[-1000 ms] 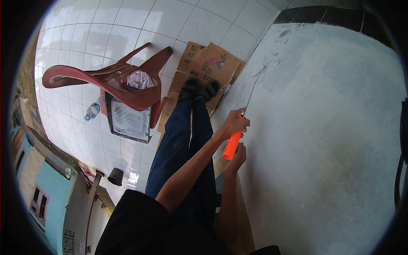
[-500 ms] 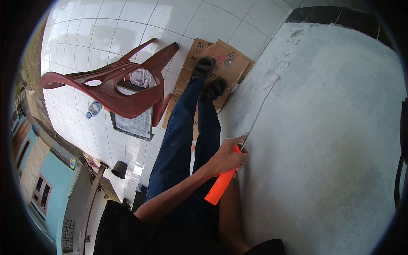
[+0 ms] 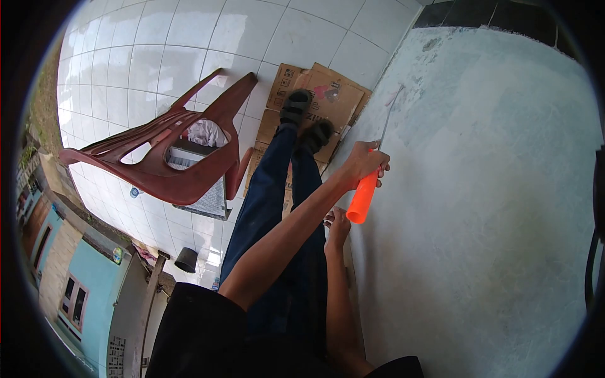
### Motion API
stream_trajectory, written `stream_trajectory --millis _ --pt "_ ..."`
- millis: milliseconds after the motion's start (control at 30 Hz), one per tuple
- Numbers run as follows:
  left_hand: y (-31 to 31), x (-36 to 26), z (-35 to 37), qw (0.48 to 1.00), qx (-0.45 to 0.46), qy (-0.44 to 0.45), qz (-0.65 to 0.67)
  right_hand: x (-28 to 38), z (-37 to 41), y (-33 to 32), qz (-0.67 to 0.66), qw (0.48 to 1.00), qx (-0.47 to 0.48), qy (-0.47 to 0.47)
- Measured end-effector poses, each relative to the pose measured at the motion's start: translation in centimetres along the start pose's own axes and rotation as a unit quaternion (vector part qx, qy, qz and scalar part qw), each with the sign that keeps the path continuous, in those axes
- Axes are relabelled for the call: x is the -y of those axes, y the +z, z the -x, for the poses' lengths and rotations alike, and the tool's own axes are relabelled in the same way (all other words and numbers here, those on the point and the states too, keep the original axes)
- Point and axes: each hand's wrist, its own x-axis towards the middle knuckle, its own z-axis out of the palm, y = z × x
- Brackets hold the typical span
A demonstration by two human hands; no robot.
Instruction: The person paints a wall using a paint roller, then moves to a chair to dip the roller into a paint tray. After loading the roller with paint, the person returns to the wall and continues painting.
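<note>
My left hand [image 3: 365, 165] is wrapped round the bright orange hollow handle [image 3: 362, 198] of a tool. A thin metal rod [image 3: 391, 116] runs from the handle up along the pale, patchy wall [image 3: 479, 189]; its far end lies close to the wall, too small to identify. Lower down, beside the open end of the handle and apart from it, my right hand [image 3: 338, 228] is closed with curled fingers. Something small and whitish shows at those fingers, but I cannot make out what it is.
My feet stand on flattened cardboard [image 3: 340, 94] over white floor tiles [image 3: 246, 31]. To the left is a red-brown plastic chair [image 3: 208, 173], with a framed panel [image 3: 211, 198] by it. Farther off stands a dark bucket [image 3: 186, 259]. Dark tiles [image 3: 466, 17] edge the wall.
My left hand has moved up along the wall with the orange-handled tool. My right hand, earlier behind the handle near the left hand, is now apart and below it.
</note>
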Motion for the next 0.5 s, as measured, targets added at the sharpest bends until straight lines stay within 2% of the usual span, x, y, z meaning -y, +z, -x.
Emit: stream_trajectory --millis 67,100,300,433,500 --pt "0.6 1.1 2.9 1.0 -0.006 0.0 -0.023 -1.1 -0.5 -0.6 -0.111 0.993 0.018 -0.026" --pt "0.9 1.3 5.1 0.999 -0.01 0.0 -0.042 -1.2 -0.6 -0.7 -0.111 0.993 0.018 -0.026" --pt "1.5 1.2 15.8 0.997 0.004 -0.054 -0.047 -1.8 -1.5 -1.9 -0.253 0.946 0.197 -0.046" --pt "1.4 0.9 15.7 0.998 0.0 -0.057 -0.027 -2.1 -1.7 -2.4 -0.338 0.885 0.313 -0.061" --pt "1.2 1.4 13.4 0.999 0.0 -0.044 -0.021 -2.0 -1.9 -2.3 -0.377 0.845 0.373 -0.07"
